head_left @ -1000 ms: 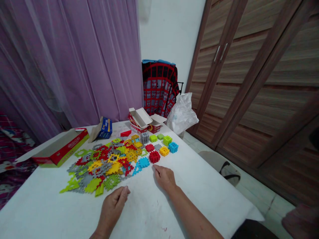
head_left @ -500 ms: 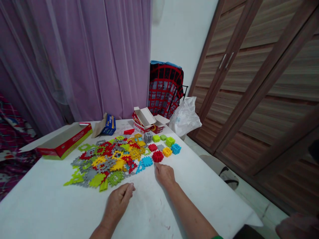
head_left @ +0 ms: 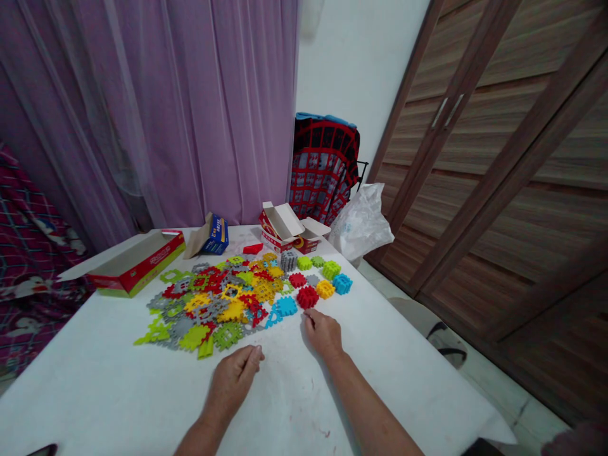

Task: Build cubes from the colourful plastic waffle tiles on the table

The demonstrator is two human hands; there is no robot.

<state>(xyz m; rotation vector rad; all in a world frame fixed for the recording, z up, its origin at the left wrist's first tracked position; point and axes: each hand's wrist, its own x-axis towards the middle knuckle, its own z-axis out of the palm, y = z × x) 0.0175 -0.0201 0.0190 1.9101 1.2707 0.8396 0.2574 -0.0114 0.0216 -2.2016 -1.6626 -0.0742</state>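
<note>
My left hand (head_left: 234,379) rests on the white table in a loose fist, thumb on top, just in front of the pile of toothed plastic building pieces (head_left: 228,307). No piece shows in it. My right hand (head_left: 324,334) also lies curled on the table, its fingertips just short of a red block (head_left: 307,297) made of such pieces. Left of that block are a flat blue toothed piece (head_left: 286,306) and a blue triangular one (head_left: 273,316). Beyond it sit a yellow block (head_left: 325,289), a blue block (head_left: 342,284), a green block (head_left: 331,270) and a grey block (head_left: 288,261).
A long open red-and-green box (head_left: 142,273) stands at the left, a blue box (head_left: 217,234) behind the pile. Red-and-white open boxes (head_left: 280,235) and a clear plastic bag (head_left: 361,221) are at the back right. A dark object (head_left: 45,450) shows at the lower left.
The view has turned slightly left, so everything appears a little further right. Both hands keep their place on the table, and the pieces lie as before.
</note>
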